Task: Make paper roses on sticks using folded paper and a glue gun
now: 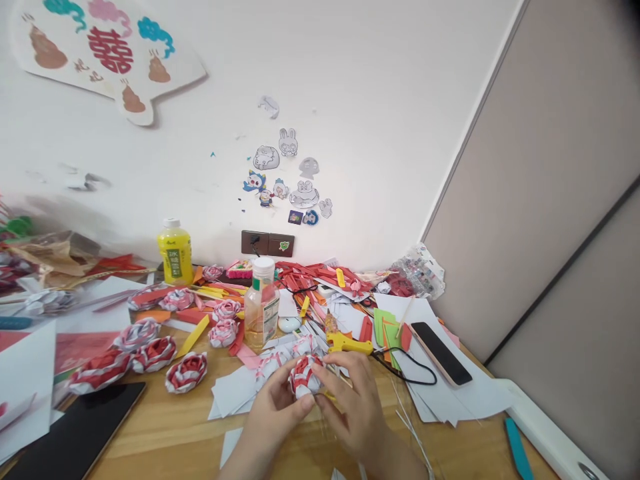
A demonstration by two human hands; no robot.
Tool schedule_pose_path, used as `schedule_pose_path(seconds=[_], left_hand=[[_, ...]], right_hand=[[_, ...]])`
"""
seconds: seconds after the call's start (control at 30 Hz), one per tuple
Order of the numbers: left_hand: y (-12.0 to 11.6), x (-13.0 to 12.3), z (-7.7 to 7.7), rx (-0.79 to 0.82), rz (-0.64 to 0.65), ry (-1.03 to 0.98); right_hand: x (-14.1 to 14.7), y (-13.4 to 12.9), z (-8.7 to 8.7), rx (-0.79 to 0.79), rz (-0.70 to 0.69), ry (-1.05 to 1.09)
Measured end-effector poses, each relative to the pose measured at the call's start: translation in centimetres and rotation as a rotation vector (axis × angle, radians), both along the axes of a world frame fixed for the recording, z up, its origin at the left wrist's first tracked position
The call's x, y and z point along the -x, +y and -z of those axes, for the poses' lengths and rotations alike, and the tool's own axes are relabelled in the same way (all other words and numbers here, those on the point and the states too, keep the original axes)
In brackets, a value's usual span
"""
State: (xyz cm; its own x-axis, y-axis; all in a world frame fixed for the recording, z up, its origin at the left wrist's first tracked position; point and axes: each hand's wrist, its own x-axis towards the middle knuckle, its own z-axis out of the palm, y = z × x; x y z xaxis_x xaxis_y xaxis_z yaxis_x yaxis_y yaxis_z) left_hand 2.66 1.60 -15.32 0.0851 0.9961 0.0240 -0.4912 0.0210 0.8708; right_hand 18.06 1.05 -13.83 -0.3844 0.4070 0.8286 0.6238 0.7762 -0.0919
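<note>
A red and white paper rose point(304, 377) is held between my two hands above the wooden table. My left hand point(281, 401) grips it from the left, thumb at its lower front edge. From the right, my right hand point(354, 399) has its fingertips on the petals. The underside of the rose is hidden by my fingers. Just behind my hands lie a yellow glue gun point(350, 343) with a black cord and several pink and white paper roses point(273, 365). White paper sheets point(233, 393) lie beside my left hand.
Finished-looking paper roses point(186, 372) and a black tablet point(83, 433) are at left. A clear bottle point(261, 307) and a yellow bottle point(175, 253) stand behind. Paper strips point(320, 277) pile along the wall. A phone point(441, 353) lies on white sheets at right, near a teal cutter point(519, 448).
</note>
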Motion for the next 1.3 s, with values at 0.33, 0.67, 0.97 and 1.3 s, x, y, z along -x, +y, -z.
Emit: schedule_pose_path(seconds=[0.33,0.67,0.97,1.3], left_hand=[[-0.1,-0.2,-0.9,0.057,-0.084,0.069],[0.2,-0.2,-0.8,0.044,-0.107,0.064],[0.0,-0.1,-1.2,0.059,-0.111,0.054],[0.3,-0.2,-0.6,-0.002,-0.095,0.016]], right_hand=[[0.0,0.4,0.4,-0.081,0.064,0.038],[0.2,0.3,0.0,-0.100,0.034,0.094],[0.4,0.1,-0.4,-0.116,0.009,0.078],[-0.2,0.7,0.0,0.049,-0.024,0.135]])
